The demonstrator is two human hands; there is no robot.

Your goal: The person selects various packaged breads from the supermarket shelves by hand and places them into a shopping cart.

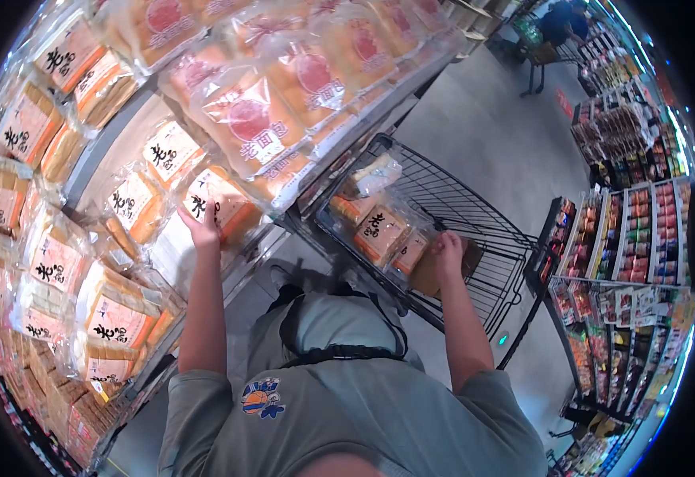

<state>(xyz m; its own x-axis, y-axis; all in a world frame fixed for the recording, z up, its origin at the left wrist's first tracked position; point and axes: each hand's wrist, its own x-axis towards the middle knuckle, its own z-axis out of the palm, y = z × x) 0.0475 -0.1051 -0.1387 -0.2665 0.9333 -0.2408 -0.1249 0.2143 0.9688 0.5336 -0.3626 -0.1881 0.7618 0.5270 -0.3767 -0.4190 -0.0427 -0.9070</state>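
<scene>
My left hand (202,229) reaches over the bread shelf, thumb and fingers apart, at the near edge of a clear-wrapped bread pack (228,208) with an orange and white label. Whether it touches the wrapper I cannot tell. Two similar packs, one bread pack (134,203) and another bread pack (171,151), lie just beyond it. My right hand (448,253) is over the shopping cart (487,213) with curled fingers; what they hold, if anything, is hidden. Beside it in the cart are a labelled bread pack (381,232), a smaller pack (411,251) and a flat brown item (467,261).
Large bread bags (252,119) with red round prints are stacked at the shelf's far end. More bread packs (57,258) fill the left side. A white-wrapped item (378,173) sits in the cart's far corner. Stocked shelves (630,238) line the right; a person (562,24) is far off.
</scene>
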